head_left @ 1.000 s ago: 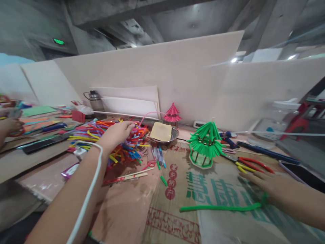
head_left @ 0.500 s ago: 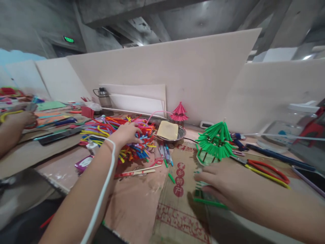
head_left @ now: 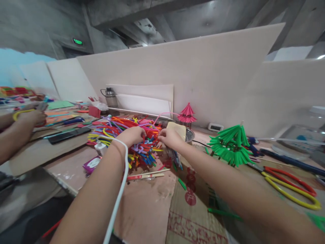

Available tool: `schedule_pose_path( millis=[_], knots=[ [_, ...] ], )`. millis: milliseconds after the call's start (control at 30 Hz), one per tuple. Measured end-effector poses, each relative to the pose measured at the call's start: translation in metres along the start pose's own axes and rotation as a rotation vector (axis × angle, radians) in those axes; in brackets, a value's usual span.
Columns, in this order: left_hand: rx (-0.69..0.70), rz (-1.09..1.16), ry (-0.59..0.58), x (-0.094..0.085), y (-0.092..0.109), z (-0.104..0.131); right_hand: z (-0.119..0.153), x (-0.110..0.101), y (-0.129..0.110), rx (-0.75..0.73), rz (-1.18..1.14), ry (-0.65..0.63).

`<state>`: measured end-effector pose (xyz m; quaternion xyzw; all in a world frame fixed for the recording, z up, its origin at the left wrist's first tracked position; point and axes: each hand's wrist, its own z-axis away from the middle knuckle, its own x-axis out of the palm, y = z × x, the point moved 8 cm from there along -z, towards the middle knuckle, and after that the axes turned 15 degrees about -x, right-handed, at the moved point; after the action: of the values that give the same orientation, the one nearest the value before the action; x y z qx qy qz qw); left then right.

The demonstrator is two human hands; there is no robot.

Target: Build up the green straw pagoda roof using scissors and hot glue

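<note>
A heaped bundle of many-coloured pipe cleaners (head_left: 142,152) lies on the table in front of me. My left hand (head_left: 133,136) is on top of it, its fingers curled closed at the red pipe cleaners. At the bundle's right edge my right hand (head_left: 170,138) has thumb and fingers pinched together; what is between them, if anything, is too small to make out. The two hands face each other, a short gap apart. To the right stands a green pagoda-like model (head_left: 230,144) with a tiered pipe-cleaner roof, partly behind my right forearm.
A small pink pagoda model (head_left: 187,112) stands behind a metal dish (head_left: 190,135). Scissors (head_left: 291,184) with red and yellow handles lie at right. Chopsticks (head_left: 149,175) and a purple packet (head_left: 90,164) lie nearer. Another person's hand (head_left: 35,117) is at far left.
My right hand has moved left from beside the green model to the pipe-cleaner bundle, its fingers now pinched. My left hand's fingers have curled in. The view has shifted slightly.
</note>
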<state>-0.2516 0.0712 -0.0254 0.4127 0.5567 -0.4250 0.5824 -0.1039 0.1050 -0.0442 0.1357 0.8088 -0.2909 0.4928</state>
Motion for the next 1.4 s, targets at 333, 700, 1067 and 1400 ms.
schedule_pose_path(
  millis=[333, 700, 1067, 1400],
  knots=[
    [0.052, 0.026, -0.089, 0.012, 0.005, 0.000, -0.009, 0.039, -0.004, 0.014, -0.036, 0.057],
    [0.072, 0.040, -0.079, 0.007, 0.009, 0.007, -0.007, 0.032, -0.015, -0.016, 0.061, 0.151],
    [0.029, 0.038, -0.097, 0.011, 0.005, 0.004, -0.008, 0.045, -0.012, -0.109, 0.192, 0.101],
    [0.017, 0.026, -0.097, 0.015, 0.006, 0.003, 0.009, 0.026, -0.035, -0.154, 0.421, -0.038]
  ],
)
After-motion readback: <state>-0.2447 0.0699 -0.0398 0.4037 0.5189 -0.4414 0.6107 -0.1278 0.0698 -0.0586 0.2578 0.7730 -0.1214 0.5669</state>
